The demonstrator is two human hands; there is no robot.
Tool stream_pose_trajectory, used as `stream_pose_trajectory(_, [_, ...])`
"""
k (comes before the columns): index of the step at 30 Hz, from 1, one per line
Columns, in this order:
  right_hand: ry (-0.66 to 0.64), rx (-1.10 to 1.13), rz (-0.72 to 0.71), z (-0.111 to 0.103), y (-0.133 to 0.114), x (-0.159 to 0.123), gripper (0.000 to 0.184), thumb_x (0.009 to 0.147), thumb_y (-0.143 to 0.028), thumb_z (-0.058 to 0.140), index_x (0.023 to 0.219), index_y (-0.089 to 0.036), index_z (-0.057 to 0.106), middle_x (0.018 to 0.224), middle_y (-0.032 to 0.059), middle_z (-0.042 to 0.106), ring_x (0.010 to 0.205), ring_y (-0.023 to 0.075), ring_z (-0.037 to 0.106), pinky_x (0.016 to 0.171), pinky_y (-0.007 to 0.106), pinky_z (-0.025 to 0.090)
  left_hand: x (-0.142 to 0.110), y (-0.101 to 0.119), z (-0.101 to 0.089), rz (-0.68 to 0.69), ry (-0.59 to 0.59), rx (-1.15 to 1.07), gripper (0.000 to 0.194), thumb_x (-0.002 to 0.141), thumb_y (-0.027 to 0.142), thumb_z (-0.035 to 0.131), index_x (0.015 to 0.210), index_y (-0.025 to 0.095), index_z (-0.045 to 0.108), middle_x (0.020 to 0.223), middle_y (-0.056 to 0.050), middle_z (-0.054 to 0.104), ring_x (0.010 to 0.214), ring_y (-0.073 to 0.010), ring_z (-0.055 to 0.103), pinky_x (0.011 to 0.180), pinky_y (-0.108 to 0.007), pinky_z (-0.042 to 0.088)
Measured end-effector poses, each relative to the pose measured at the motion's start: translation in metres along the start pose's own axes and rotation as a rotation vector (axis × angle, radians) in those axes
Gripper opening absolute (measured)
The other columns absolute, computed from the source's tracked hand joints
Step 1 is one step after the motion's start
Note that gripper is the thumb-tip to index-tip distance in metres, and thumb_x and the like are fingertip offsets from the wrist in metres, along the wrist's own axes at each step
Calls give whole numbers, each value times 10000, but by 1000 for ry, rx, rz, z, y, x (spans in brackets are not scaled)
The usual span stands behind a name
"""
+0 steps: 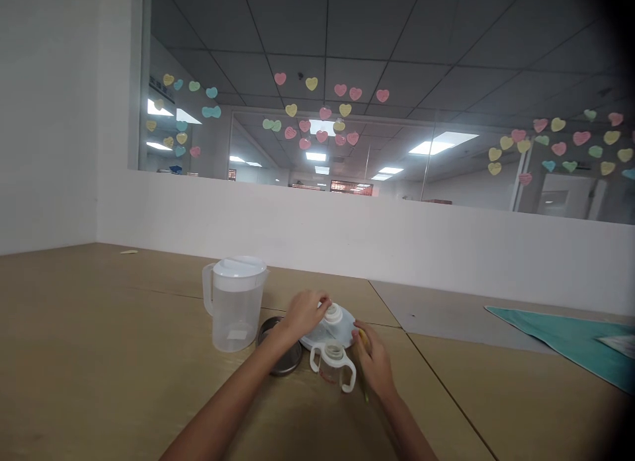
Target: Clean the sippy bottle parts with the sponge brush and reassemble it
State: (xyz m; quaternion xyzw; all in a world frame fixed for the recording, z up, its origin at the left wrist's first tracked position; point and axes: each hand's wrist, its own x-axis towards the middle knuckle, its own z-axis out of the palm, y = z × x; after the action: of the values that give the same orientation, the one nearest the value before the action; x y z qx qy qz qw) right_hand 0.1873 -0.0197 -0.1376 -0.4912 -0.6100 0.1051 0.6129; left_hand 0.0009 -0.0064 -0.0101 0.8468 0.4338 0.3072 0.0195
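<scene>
My left hand has its fingertips pinched together at the rim of a small white-collared piece, which is above or on a pale round plate. My right hand is curled at the plate's right edge around a slim thing, yellow at the top, with a green end below; its kind is not clear. Between my hands, in front of the plate, stands a clear baby bottle with two white handles and an open top. A round dark metal tin lies under my left forearm, partly hidden.
A translucent pitcher with a white lid stands left of the tin. At the right lies a teal cloth with a pale paper on it. A yellow scrap is at the back left. A white wall borders the table.
</scene>
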Motion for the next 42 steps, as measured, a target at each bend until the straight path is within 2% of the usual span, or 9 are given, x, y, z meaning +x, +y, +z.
stream_pose_trajectory(5, [-60,200,18,-1,-15,0,469,778,-435,575,1180,-196,559,1221,90,584,1118,240,540,946,388,438,-5,14,18,85,-92,-165,314,869,344,403,985,210,662,961,-31,694,843,-157,612,735,-237,435])
stream_pose_trajectory(9, [21,92,-1,-2,-13,0,459,710,-428,650,1089,-172,613,1121,107,640,1029,258,594,889,409,481,-8,22,31,105,-77,-162,280,842,341,446,1021,215,621,975,-26,669,848,-159,595,777,-261,439])
stream_pose_trajectory(13, [110,-73,-185,-4,-12,-3,388,745,-411,628,1060,-183,626,1079,99,657,975,233,620,854,380,504,-8,23,42,162,-47,-99,231,812,295,498,993,190,595,988,-46,627,939,-186,557,843,-295,429])
stream_pose_trajectory(19, [231,-235,-484,-6,-18,-6,342,801,-334,599,1115,-198,604,1067,81,663,976,204,619,860,348,504,-7,24,50,271,-58,-103,247,898,189,330,1026,157,538,1024,-75,600,995,-186,516,890,-317,420])
stream_pose_trajectory(24, [260,-281,-556,-5,-22,-8,383,810,-276,600,1181,-189,565,1088,82,654,986,199,618,857,328,504,-7,19,52,394,-39,-62,251,870,142,357,1075,157,501,1044,-96,561,984,-196,507,873,-333,436])
stream_pose_trajectory(28, [308,-296,-565,-3,-23,-6,388,796,-273,625,1167,-178,567,1074,88,656,963,197,627,835,321,516,-6,14,46,465,-11,-174,298,864,138,369,1141,185,468,1052,-76,560,972,-176,511,866,-310,432])
stream_pose_trajectory(35, [317,-293,-628,-3,-26,-4,406,791,-242,632,1183,-163,565,1079,108,655,1000,218,619,834,345,524,-1,6,52,230,2,-683,281,850,261,480,1121,190,497,941,-47,592,874,-143,561,784,-267,441])
stream_pose_trajectory(39, [326,-287,-632,-4,-23,-6,405,794,-238,631,1186,-156,567,1085,109,657,1001,213,623,832,326,526,4,0,56,90,-58,-1017,375,778,378,598,1074,159,528,859,-43,606,783,-126,572,727,-247,446])
stream_pose_trajectory(42, [336,-278,-634,-3,-19,-8,384,804,-253,617,1179,-178,578,1090,94,659,995,208,626,843,325,521,12,-10,47,-29,-33,-1208,477,719,442,646,1070,143,525,780,-26,609,659,-102,556,668,-247,450])
